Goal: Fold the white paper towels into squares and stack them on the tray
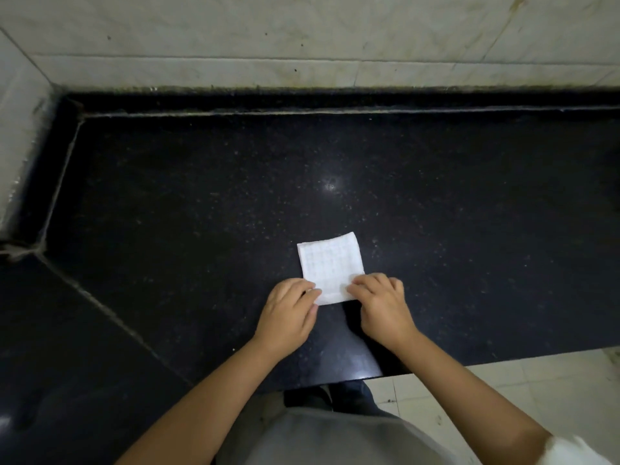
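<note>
One folded paper towel (330, 266) sits on the black counter (201, 203), left hand (288, 313) and right hand (382, 303) pinning its near corners with curled fingers. Light, floppy stuff, so I'd pinch it by the edges. No tray in view.

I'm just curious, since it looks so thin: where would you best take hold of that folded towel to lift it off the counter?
Probably by its near edge, coming from the person's side. The towel lies flat on the counter, so there is nothing to grasp from above. The left hand and right hand already rest on the two near corners, where fingertips could slide under and pinch.
</note>
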`<state>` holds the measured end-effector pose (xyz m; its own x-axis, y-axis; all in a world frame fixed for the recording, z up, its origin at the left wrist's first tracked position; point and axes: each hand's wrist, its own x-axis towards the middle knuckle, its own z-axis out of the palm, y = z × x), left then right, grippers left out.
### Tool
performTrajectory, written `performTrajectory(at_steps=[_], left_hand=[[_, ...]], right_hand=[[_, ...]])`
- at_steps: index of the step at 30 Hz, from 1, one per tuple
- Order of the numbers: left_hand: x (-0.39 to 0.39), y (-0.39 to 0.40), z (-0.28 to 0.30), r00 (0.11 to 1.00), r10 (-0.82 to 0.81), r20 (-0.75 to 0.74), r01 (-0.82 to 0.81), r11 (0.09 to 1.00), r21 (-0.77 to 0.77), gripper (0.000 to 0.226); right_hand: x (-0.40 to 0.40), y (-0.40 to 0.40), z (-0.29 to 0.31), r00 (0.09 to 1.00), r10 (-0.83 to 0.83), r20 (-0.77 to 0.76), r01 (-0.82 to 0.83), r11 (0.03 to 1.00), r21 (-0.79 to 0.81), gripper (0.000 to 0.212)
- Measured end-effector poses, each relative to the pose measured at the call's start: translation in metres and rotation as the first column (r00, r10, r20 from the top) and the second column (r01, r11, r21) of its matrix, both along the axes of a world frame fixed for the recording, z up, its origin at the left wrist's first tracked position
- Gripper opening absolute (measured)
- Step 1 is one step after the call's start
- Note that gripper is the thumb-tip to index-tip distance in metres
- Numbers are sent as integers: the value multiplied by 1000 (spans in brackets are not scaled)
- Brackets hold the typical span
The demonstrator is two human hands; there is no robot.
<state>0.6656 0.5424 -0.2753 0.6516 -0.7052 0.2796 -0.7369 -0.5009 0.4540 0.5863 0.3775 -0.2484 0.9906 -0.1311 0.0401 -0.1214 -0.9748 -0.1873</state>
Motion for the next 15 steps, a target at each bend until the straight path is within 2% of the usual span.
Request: performTrajectory(at_steps=[1,2,4,7,9,11,14,15], left_hand=[[-2,-5,0,998,-46,31,46,999,10,30],[-5,-11,0,995,-75,59,72,996,49,30],[-10,-22,1,994,-97,55,85,978,188,30],[-12,-31,4,994,-104,23,88,917,389,24],[-11,-35,5,998,-68,-4,61,878,476,33],[-10,-43,10,999,-45,22,26,842,539,31],[-11,-67,23,989,-97,110,22,837,547,8],[-14,-79,27,982,-138,132,51,856,515,8]], right_hand=[[-2,-5,1,998,31,-46,-33,999,-27,31],[-2,-8,0,992,52,-119,-56,998,-30,42],[2,-14,-1,979,72,-192,-77,997,-17,49],[9,-25,-1,973,202,-109,-201,979,17,20],[12,-32,-1,973,225,-50,-221,973,67,33],[11,-38,5,977,210,-36,-204,971,124,39],[1,-57,21,984,175,26,-177,972,154,36],[-6,-69,27,988,142,53,-149,977,152,31]])
